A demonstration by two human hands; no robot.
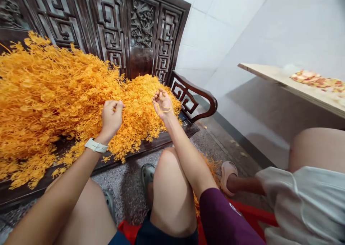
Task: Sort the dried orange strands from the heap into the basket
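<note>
A large heap of orange artificial-looking flower sprigs [72, 90] covers much of the seat of a dark carved wooden bench [141, 61]. In front of the heap, my left hand [111, 117] is closed, thumb pressed to the fingers. Whatever it may pinch is too small to tell against the orange behind it. My right hand [163, 105] is turned palm up over the right end of the heap, its fingers curled. A thin orange stem [165, 110] loops across the right palm near the wrist and is held in that hand.
The bench's curved armrest [207, 103] rises right of the heap. Farther right, a wooden board [269, 72] carries red-and-yellow pieces [318, 79]. Another person's bare knee [312, 148] and pink clog [229, 176] are close on my right. Orange scraps [212, 164] lie on the floor.
</note>
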